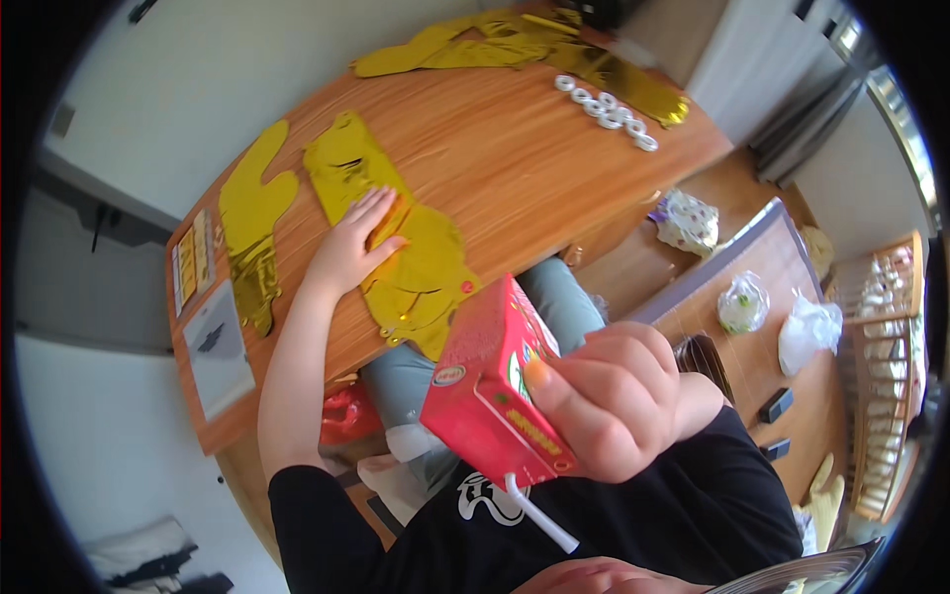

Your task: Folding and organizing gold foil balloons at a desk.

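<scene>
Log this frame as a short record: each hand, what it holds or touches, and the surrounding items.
Left hand: left hand spread flat on a shiny gold foil sheet
Right hand: right hand gripping a red box-shaped drink carton
Carton detail: thin white straw sticking out, pointing toward the wearer
Work surface: wood-grain brown table
Left of the sheet: curved gold foil piece
Far side: long gold foil strip; cluster of small white rings
Off to the right: crumpled white plastic bag
</scene>
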`<state>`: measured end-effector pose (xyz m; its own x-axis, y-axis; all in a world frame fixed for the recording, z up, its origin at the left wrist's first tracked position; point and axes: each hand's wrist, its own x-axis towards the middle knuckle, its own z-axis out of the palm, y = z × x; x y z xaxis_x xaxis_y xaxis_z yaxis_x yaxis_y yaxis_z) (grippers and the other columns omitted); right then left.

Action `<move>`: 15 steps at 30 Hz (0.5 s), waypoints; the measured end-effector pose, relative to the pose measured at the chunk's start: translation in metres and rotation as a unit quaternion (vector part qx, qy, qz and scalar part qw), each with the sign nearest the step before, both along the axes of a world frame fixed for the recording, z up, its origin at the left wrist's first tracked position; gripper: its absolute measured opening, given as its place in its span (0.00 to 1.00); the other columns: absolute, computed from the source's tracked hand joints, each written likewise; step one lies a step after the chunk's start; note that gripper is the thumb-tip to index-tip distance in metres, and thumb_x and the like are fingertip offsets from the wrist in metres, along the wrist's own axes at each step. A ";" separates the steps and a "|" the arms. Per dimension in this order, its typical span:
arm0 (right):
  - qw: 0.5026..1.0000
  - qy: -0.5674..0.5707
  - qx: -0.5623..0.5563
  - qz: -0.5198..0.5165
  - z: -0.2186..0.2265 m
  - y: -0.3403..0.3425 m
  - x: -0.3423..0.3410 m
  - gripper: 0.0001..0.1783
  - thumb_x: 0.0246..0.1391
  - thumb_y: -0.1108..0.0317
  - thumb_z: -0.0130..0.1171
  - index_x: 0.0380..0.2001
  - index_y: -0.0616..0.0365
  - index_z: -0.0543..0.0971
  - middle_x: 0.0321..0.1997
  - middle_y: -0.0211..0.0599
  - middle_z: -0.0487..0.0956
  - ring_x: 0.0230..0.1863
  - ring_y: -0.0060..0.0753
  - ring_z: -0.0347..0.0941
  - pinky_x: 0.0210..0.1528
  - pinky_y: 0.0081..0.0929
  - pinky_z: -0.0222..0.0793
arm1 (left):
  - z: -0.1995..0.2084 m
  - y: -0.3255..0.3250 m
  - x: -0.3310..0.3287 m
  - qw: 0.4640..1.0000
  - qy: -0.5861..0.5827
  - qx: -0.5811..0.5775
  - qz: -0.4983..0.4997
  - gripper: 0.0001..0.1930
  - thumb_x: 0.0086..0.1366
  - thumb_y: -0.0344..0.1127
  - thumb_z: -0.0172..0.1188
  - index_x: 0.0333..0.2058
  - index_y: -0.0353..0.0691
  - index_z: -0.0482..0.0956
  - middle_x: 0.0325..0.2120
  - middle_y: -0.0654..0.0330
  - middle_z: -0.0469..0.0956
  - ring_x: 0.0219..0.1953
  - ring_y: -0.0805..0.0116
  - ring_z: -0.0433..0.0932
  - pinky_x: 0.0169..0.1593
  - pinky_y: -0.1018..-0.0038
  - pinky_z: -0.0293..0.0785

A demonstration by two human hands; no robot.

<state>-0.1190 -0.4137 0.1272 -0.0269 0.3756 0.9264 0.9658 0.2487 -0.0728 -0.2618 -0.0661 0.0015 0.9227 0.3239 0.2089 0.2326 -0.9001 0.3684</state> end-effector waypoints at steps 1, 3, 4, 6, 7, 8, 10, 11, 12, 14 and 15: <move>1.000 0.002 0.001 0.016 0.000 0.004 -0.005 0.19 0.39 0.67 0.67 0.39 0.58 0.83 0.25 0.24 0.71 0.23 0.22 0.69 0.29 0.22 0.65 | -0.001 -0.001 0.001 1.000 -0.008 0.002 -0.018 0.38 0.68 0.50 0.66 0.70 0.37 0.65 0.70 0.47 0.65 0.74 0.50 0.60 0.75 0.58 0.55; 1.000 -0.023 -0.010 0.016 -0.001 0.010 -0.010 0.19 0.38 0.68 0.68 0.38 0.57 0.84 0.25 0.23 0.70 0.24 0.22 0.69 0.29 0.22 0.65 | 0.001 -0.004 -0.001 1.000 -0.002 0.000 -0.003 0.39 0.68 0.51 0.65 0.70 0.37 0.64 0.70 0.48 0.65 0.74 0.51 0.59 0.76 0.57 0.54; 0.999 -0.030 -0.017 0.019 0.002 0.012 -0.012 0.19 0.36 0.68 0.68 0.38 0.57 0.84 0.24 0.23 0.69 0.24 0.22 0.69 0.28 0.22 0.65 | 0.003 -0.004 -0.003 1.000 0.002 -0.001 -0.004 0.39 0.69 0.52 0.64 0.70 0.37 0.64 0.70 0.48 0.65 0.74 0.51 0.59 0.76 0.57 0.53; 1.000 -0.018 -0.002 0.022 0.001 0.018 -0.017 0.20 0.36 0.68 0.69 0.38 0.58 0.84 0.24 0.23 0.69 0.24 0.22 0.69 0.28 0.22 0.65 | 0.004 -0.002 -0.005 1.000 0.007 -0.011 0.002 0.39 0.69 0.51 0.64 0.71 0.38 0.63 0.71 0.49 0.63 0.75 0.52 0.58 0.77 0.57 0.52; 1.000 -0.007 0.017 0.019 0.001 0.021 -0.019 0.20 0.36 0.68 0.69 0.38 0.58 0.84 0.24 0.24 0.70 0.24 0.22 0.69 0.27 0.22 0.65 | 0.004 -0.003 -0.006 1.000 0.010 -0.016 0.001 0.38 0.69 0.49 0.64 0.72 0.40 0.62 0.72 0.50 0.62 0.76 0.52 0.56 0.77 0.58 0.50; 1.000 0.003 0.015 0.026 0.001 0.024 -0.019 0.20 0.36 0.68 0.70 0.38 0.59 0.84 0.24 0.23 0.70 0.24 0.22 0.69 0.27 0.22 0.64 | 0.004 -0.002 -0.007 1.000 0.011 -0.020 0.005 0.38 0.69 0.49 0.64 0.72 0.40 0.62 0.72 0.50 0.62 0.76 0.52 0.56 0.77 0.58 0.50; 1.000 0.002 0.004 0.030 0.002 0.027 -0.017 0.20 0.36 0.68 0.70 0.38 0.59 0.84 0.24 0.23 0.70 0.24 0.22 0.68 0.26 0.22 0.63 | 0.005 -0.002 -0.007 1.000 0.013 -0.023 0.005 0.38 0.70 0.50 0.64 0.72 0.41 0.61 0.72 0.50 0.61 0.76 0.53 0.56 0.77 0.57 0.50; 1.000 0.000 -0.004 0.030 0.001 0.028 -0.016 0.20 0.37 0.68 0.71 0.38 0.59 0.84 0.23 0.23 0.71 0.24 0.22 0.68 0.26 0.22 0.63 | 0.005 -0.003 -0.005 1.000 0.013 -0.026 0.008 0.38 0.70 0.50 0.64 0.72 0.41 0.61 0.72 0.50 0.61 0.76 0.53 0.56 0.77 0.57 0.50; 1.000 0.011 -0.010 0.020 0.002 0.028 -0.018 0.20 0.36 0.68 0.71 0.38 0.60 0.83 0.23 0.23 0.71 0.24 0.22 0.67 0.27 0.23 0.63 | 0.006 -0.004 -0.003 1.000 0.014 -0.027 0.006 0.38 0.70 0.50 0.64 0.72 0.42 0.61 0.72 0.50 0.62 0.76 0.53 0.56 0.77 0.57 0.50; 1.000 0.021 0.009 0.019 -0.001 0.031 -0.021 0.20 0.36 0.68 0.72 0.38 0.60 0.83 0.23 0.23 0.71 0.24 0.23 0.67 0.27 0.25 0.63 | 0.006 -0.004 -0.003 0.999 0.014 -0.030 0.008 0.38 0.70 0.50 0.64 0.73 0.43 0.61 0.72 0.51 0.62 0.76 0.53 0.57 0.77 0.57 0.50; 0.999 0.032 0.031 0.015 -0.002 0.032 -0.022 0.20 0.36 0.67 0.72 0.38 0.60 0.83 0.23 0.23 0.72 0.24 0.23 0.67 0.27 0.26 0.64 | 0.006 -0.004 -0.004 1.000 0.015 -0.026 0.005 0.39 0.70 0.50 0.64 0.73 0.43 0.61 0.72 0.51 0.62 0.76 0.53 0.57 0.77 0.57 0.50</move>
